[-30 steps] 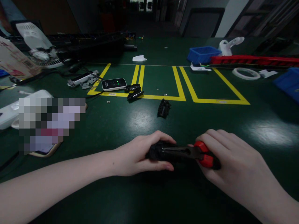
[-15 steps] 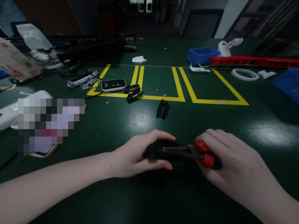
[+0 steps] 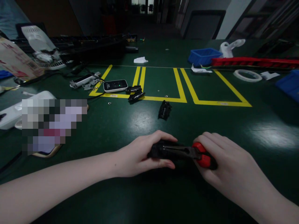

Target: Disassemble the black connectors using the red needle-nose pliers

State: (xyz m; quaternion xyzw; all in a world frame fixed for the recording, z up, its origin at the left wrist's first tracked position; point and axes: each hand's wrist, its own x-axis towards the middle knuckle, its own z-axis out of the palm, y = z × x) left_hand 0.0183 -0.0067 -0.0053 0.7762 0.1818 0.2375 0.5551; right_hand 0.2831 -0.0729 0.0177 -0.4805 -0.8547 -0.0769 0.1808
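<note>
My right hand is closed around the red handles of a pair of pliers, whose long jaws point left. Between the thumb and fingers of my left hand sits a black plastic part, and the plier jaws reach onto it. Where exactly the jaw tips bite is too dark to tell. Beyond my hands a similar black part lies on the green table. Two more glossy black pieces rest by the yellow tape.
At left are a phone, a white device and a small box with a green light. A blue bin, a red strip and a tape roll stand at the back right. Another blue bin is at the right edge.
The whole view has shifted slightly, so the table things sit a little further right. My right hand and the pliers have come slightly closer to my left hand; both grips stay the same.
</note>
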